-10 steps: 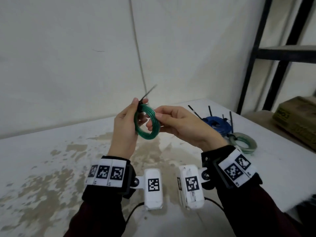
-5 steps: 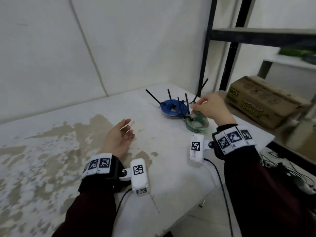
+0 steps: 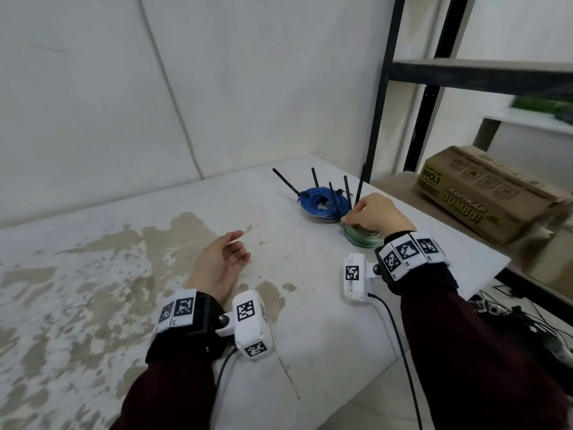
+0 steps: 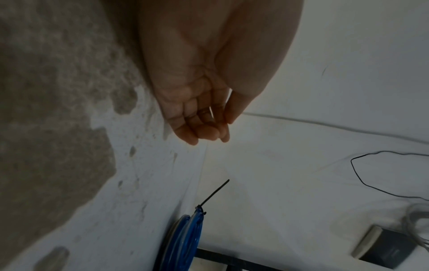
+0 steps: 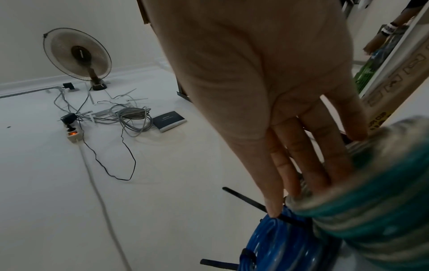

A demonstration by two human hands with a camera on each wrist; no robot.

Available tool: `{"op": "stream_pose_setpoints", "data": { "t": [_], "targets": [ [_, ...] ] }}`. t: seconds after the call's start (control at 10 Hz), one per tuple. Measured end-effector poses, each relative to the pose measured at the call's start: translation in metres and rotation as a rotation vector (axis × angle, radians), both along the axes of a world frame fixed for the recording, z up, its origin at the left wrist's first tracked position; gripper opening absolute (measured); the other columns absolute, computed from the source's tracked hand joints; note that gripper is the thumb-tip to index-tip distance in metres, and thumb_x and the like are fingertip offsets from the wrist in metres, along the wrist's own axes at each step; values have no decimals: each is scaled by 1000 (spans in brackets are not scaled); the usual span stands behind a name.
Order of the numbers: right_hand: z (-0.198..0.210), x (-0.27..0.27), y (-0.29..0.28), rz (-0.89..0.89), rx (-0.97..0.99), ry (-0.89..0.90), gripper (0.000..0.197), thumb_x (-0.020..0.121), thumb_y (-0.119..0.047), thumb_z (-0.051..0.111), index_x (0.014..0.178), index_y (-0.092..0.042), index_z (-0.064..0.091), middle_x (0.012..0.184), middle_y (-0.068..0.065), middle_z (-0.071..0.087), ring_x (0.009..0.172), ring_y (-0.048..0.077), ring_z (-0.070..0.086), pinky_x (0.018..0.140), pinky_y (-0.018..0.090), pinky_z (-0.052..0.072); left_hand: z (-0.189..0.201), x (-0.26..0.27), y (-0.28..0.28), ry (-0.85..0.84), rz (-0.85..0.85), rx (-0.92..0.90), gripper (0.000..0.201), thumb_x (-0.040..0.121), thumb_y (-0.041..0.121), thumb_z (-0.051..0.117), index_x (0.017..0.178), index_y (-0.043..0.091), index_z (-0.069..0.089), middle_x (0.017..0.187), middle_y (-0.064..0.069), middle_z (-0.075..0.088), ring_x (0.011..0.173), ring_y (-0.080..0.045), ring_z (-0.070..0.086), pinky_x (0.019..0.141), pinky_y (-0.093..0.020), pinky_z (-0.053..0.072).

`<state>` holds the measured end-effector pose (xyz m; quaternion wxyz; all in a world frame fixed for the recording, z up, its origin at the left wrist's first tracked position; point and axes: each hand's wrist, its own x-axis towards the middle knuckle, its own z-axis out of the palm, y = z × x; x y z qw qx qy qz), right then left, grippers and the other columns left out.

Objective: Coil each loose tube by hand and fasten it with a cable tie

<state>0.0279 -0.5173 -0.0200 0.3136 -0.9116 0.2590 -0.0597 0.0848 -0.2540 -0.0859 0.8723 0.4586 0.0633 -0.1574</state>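
A green tube coil (image 3: 362,238) lies at the table's far right, on top of another pale green one. My right hand (image 3: 348,217) is on it: in the right wrist view the fingers (image 5: 299,155) reach down into the ring of the green coil (image 5: 371,210) and the thumb sits on its rim. The index fingertip touches a black cable tie (image 5: 250,201). Just behind lies a stack of blue coils (image 3: 321,203) with black tie tails (image 3: 347,190) sticking up. My left hand (image 3: 235,249) rests palm-up on the table (image 3: 124,305), its loosely curled fingers (image 4: 204,132) empty.
The table's right edge (image 3: 465,290) runs close beside the coils. A black shelf frame (image 3: 381,88) and a cardboard box (image 3: 490,193) stand beyond it. On the floor lie loose cables (image 5: 132,117) and a fan (image 5: 77,55).
A second ago both hands held the green coil up in front of me. The right hand has since carried it to the stack at the right, and the left hand dropped empty onto the table.
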Motion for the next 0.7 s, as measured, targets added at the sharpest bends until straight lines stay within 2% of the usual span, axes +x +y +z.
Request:
{"op": "stream_pose_setpoints", "data": {
  "t": [0.1,0.2,0.3,0.4,0.5,0.6,0.7],
  "targets": [
    [-4,3,0,-10,-43,42,27,73,-19,80,94,-7,68,100,7,64,96,25,57,86,33,48,0,-1,3,-4,0,3,24,99,14,42,85,6,60,49,2,53,44,-9,52,56,-21,50],
    [-6,8,-2,-30,-87,29,29,69,-18,81,94,-9,69,103,10,67,96,29,62,86,38,52,-2,-2,4,-4,-4,5,24,99,14,42,85,6,60,49,2,54,44,-9,52,55,-21,50],
    [-6,9,-2,-30,-76,13,29,68,-17,81,93,-8,69,102,11,68,95,28,63,82,35,53,-2,-1,4,-10,-10,4,25,99,14,42,85,6,60,49,2,54,44,-9,53,56,-21,50],
    [-7,10,-3,-38,-86,-35,18,71,-16,80,82,-11,66,102,11,68,96,27,62,78,32,49,-3,-1,4,-13,-14,0,25,99,14,42,85,6,60,49,2,54,44,-9,53,57,-21,50],
    [-3,6,1,-30,-64,-30,20,72,-17,80,75,-13,61,98,10,67,93,25,61,77,31,47,-3,0,4,-17,-11,4,25,99,14,42,85,5,60,49,2,55,44,-9,53,56,-21,50],
    [-4,3,-1,-29,-27,-45,21,78,-23,76,79,-12,59,96,10,64,90,24,58,76,31,44,-5,-1,4,-18,-13,9,24,99,15,42,85,6,60,49,2,54,44,-9,53,58,-22,49],
    [1,-8,18,-86,-64,-272,14,87,-27,65,87,-15,58,100,7,64,91,24,57,77,33,44,1,-1,7,-39,56,7,22,98,15,44,86,8,60,50,3,52,43,-9,49,55,-22,45]
  ]
}}
